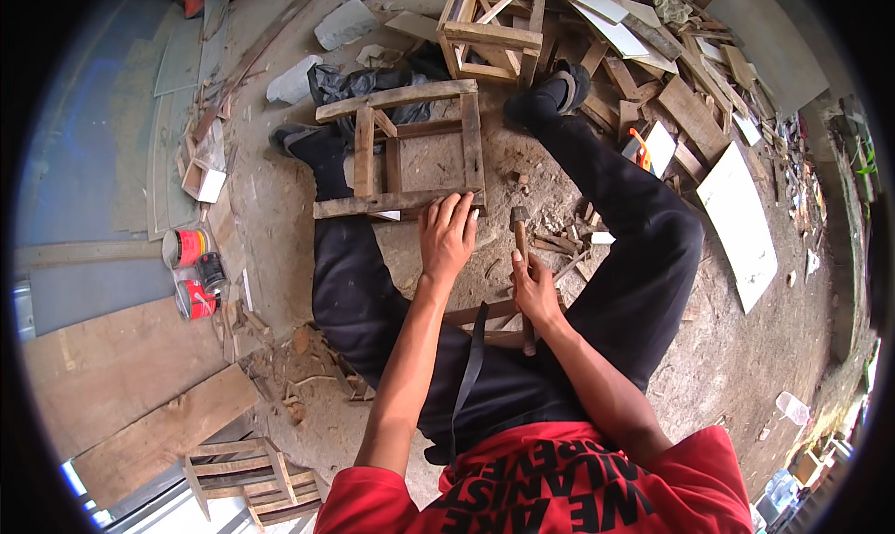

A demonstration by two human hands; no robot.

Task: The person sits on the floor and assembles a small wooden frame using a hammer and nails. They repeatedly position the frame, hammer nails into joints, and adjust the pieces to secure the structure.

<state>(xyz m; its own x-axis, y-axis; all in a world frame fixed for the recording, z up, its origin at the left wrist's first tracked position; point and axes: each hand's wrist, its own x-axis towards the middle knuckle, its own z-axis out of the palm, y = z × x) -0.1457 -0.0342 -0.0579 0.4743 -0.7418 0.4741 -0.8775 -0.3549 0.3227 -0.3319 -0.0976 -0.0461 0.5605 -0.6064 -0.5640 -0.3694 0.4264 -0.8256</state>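
My left hand (447,235) rests on the near rail of a rough wooden frame (401,201), close to its right corner. Its fingers lie flat over the wood and hold nothing. The frame is made of nailed slats with open gaps and lies over my left shin. My right hand (536,290) is closed round the wooden handle of a hammer (519,221). The hammer's dark head points away from me, just right of the frame and apart from it. Part of the handle is hidden by my fingers.
Another wooden frame (494,40) stands beyond my right foot, beside a heap of scrap wood (653,77). An orange-handled tool (641,149) lies near my right knee. Red paint cans (194,299) sit at the left. A slatted wooden piece (247,478) lies at the lower left.
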